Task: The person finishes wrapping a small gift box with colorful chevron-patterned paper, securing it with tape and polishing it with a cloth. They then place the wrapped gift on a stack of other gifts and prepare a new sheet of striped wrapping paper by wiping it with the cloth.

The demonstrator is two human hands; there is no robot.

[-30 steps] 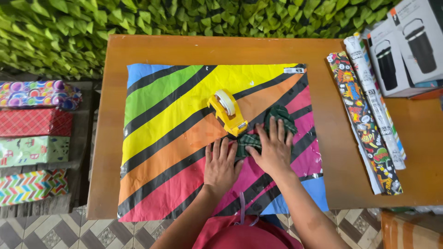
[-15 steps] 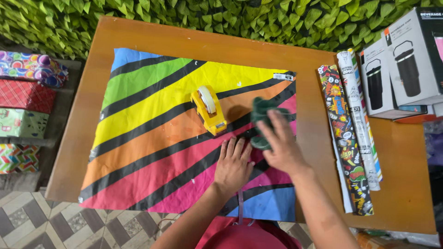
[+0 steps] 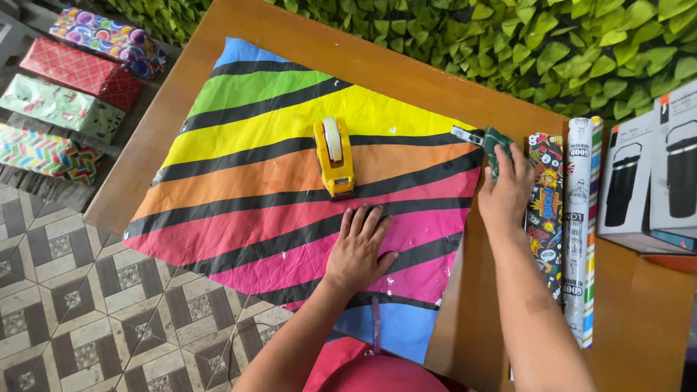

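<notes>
Crumpled green cloth (image 3: 496, 145) in right hand (image 3: 506, 194) | left hand (image 3: 359, 248) flat on glossy striped paper (image 3: 254, 145)

A wooden counter (image 3: 624, 319) fills the centre; a leafy green wall (image 3: 508, 43) runs at twelve o'clock, patterned grey floor tiles (image 3: 87, 290) at eight o'clock.

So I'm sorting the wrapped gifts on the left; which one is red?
The red checked gift, second from the top, between the bubble-patterned one and the pale green one.
</notes>
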